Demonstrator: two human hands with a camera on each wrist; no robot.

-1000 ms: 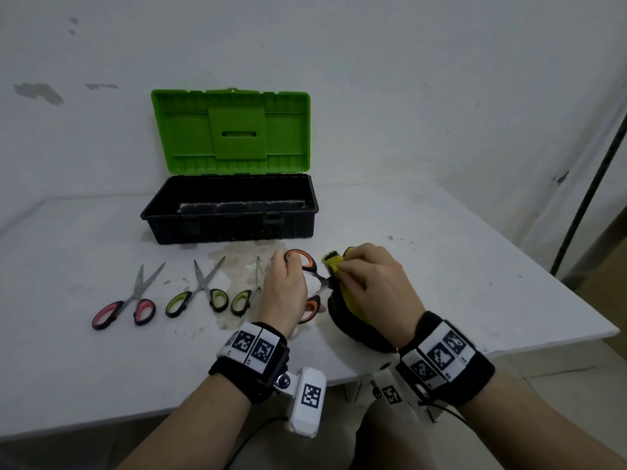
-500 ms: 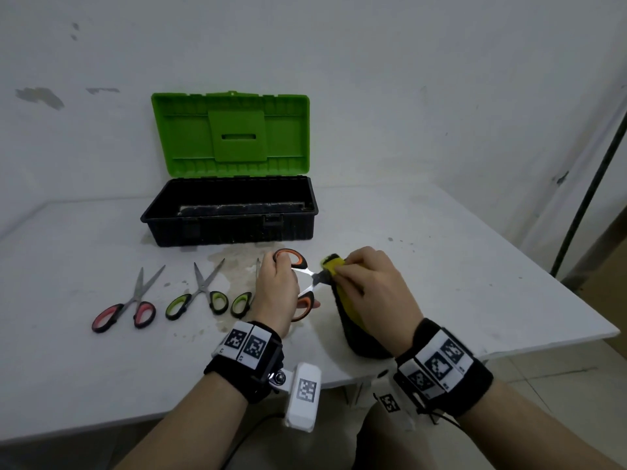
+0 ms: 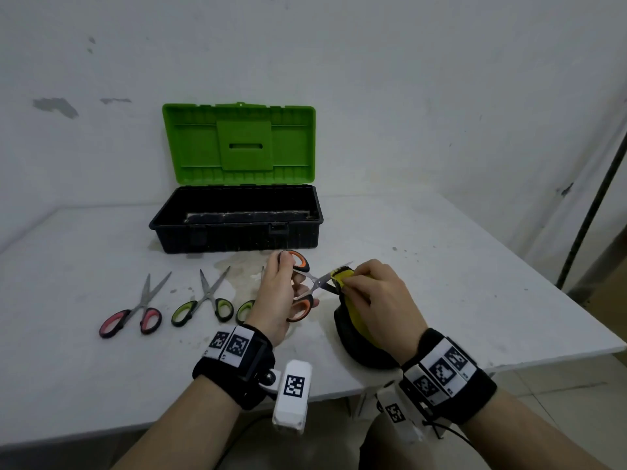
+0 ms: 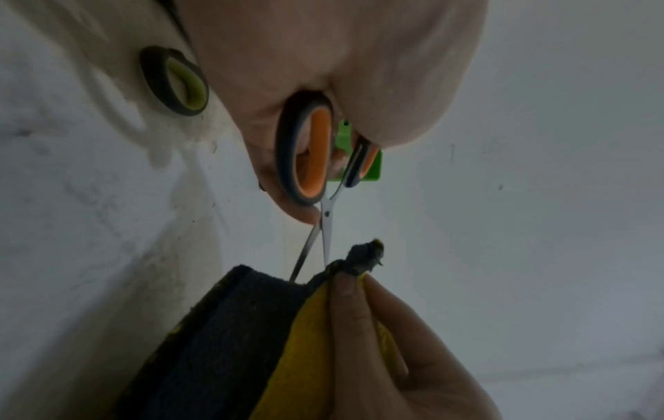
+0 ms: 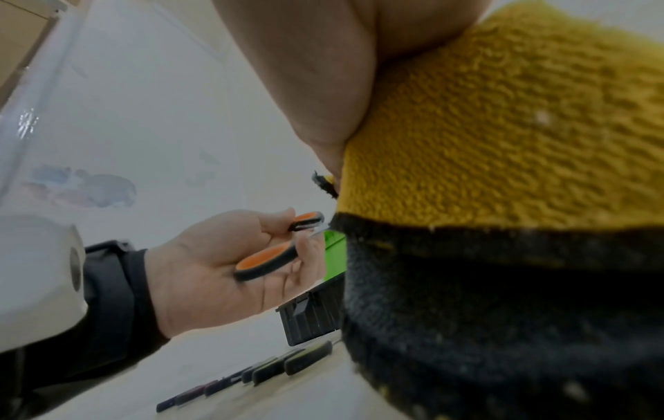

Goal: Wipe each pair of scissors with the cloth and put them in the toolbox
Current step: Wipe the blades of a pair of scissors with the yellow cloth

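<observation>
head view, left to right: three scissors wait on the table (image 3: 68, 368), the left hand (image 3: 276, 300) grips the orange-handled scissors (image 3: 300, 288), whose blades the right hand (image 3: 380, 300) pinches in the yellow cloth (image 3: 342, 276), so wiping seems underway, next the open toolbox (image 3: 237, 232).

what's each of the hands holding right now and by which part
The left hand holds the orange scissors by their handle loops, blades slightly apart. The right hand pinches the yellow and black cloth by its upper edge, around the blades.
</observation>
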